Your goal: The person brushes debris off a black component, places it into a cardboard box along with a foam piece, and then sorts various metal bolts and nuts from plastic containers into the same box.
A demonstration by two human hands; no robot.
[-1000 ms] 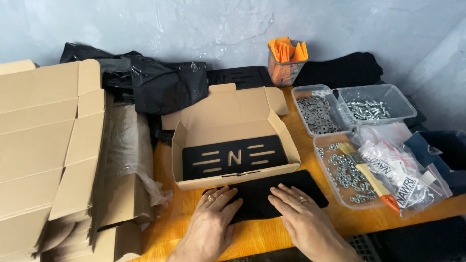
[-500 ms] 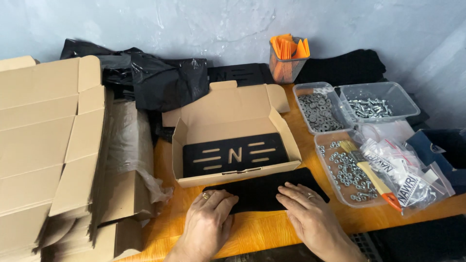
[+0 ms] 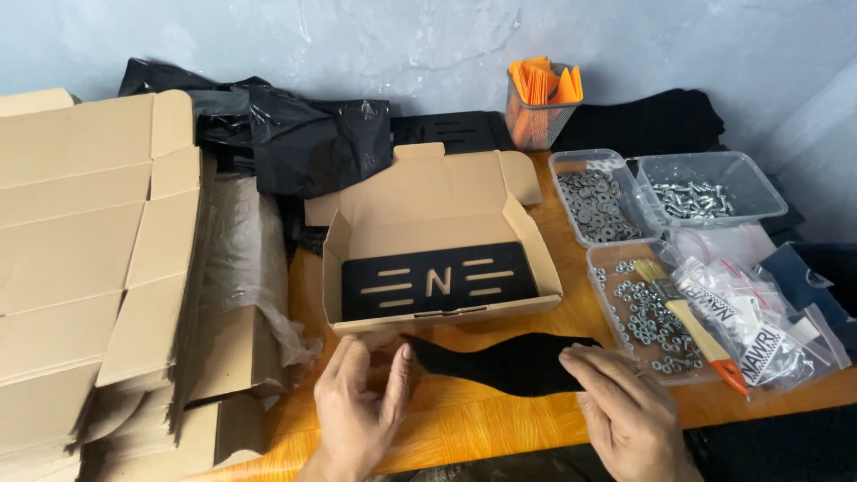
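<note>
now both hands are on the black cloth strip [image 3: 513, 361], a soft, matte, wavy-edged piece lying on the glossy orange wooden table [image 3: 464, 428] just in front of the open cardboard box [image 3: 437, 241]. the left hand [image 3: 361, 406] pinches the strip's pointed left end between thumb and fingertips, fingers close together. the right hand [image 3: 625, 406] lies flat over the right end, fingers together and pressing down. it looks like the step of gathering or folding the cloth, judging from the bunched, uneven outline. the next move calls for an even grip at both ends, since limp fabric will sag or slip.

just beyond the fingertips, the box holds a flat, rigid black plate [image 3: 437, 281] with cut-out slots and a letter shape; its lid flap stands open behind. to the right of the right fingers sits a clear plastic tray of small metal nuts [image 3: 638, 308], with an orange-handled brush [image 3: 687, 326] across it and crinkly clear bags [image 3: 759, 330] alongside. left of the left fingers, flattened cardboard blanks [image 3: 89, 268] are stacked, well apart.
</note>
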